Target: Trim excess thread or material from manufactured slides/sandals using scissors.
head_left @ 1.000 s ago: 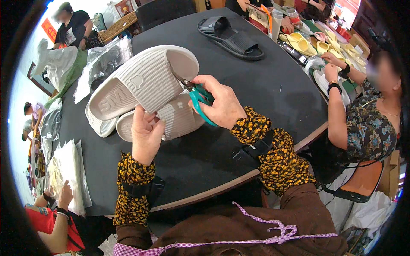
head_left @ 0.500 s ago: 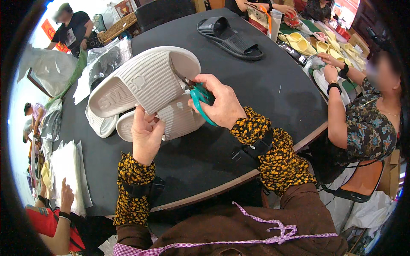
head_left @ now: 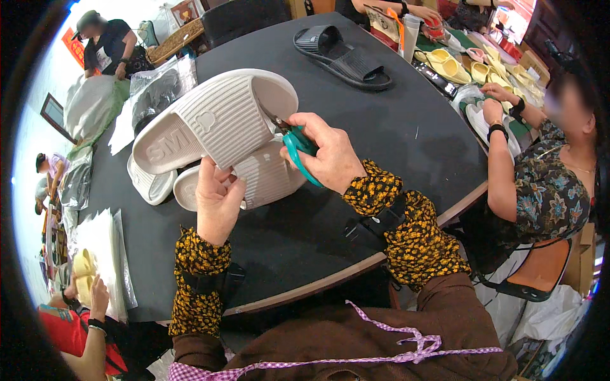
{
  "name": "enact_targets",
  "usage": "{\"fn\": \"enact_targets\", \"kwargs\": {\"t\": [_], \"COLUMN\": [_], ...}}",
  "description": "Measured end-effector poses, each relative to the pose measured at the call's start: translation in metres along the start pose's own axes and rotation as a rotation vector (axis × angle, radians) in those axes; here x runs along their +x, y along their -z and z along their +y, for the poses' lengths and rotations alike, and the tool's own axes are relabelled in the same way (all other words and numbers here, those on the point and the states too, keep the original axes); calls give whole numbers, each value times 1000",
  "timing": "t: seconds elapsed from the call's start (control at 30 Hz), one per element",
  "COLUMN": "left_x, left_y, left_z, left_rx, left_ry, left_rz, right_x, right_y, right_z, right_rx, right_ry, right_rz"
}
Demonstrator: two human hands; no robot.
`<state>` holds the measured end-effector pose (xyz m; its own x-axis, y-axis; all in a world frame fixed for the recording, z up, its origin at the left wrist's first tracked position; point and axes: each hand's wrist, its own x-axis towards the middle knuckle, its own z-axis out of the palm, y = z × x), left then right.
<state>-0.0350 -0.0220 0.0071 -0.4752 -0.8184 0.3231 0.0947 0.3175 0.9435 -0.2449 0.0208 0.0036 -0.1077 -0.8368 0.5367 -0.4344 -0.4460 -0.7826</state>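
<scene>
A pale grey slide sandal (head_left: pixel 229 120) with a ribbed strap is tilted up over other pale grey slides (head_left: pixel 267 174) on the dark table. My left hand (head_left: pixel 216 200) pinches the near edge of its strap between thumb and fingers. In my right hand (head_left: pixel 327 152) are small teal-handled scissors (head_left: pixel 298 149), gripped in the palm. Their dark blades lie at the right edge of the strap, next to the slide's opening. How far the blades are apart is hard to make out.
A black slide (head_left: pixel 343 57) lies at the table's far side. Bagged dark items (head_left: pixel 159 92) and stacked clear bags (head_left: pixel 98 247) are at the left. On the right a co-worker handles a pale slide near several yellow slides (head_left: pixel 448 66).
My hands and the grey slide have barely moved. At lower left, a co-worker's hands now hold a yellow slide over the bags. The person at far left has bent forward.
</scene>
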Motion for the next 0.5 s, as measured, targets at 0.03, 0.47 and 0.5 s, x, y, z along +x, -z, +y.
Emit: {"fn": "enact_targets", "kwargs": {"t": [0.03, 0.47, 0.5], "left_x": [0, 4, 5], "left_y": [-1, 7, 7], "left_z": [0, 9, 8], "left_rx": [16, 8, -2], "left_ry": [-13, -17, -17], "left_rz": [14, 142, 152], "right_x": [0, 3, 3], "right_y": [0, 1, 1], "right_z": [1, 8, 11], "right_rx": [-1, 54, 59], "right_ry": [0, -62, -64], "right_rz": [0, 158, 158]}}
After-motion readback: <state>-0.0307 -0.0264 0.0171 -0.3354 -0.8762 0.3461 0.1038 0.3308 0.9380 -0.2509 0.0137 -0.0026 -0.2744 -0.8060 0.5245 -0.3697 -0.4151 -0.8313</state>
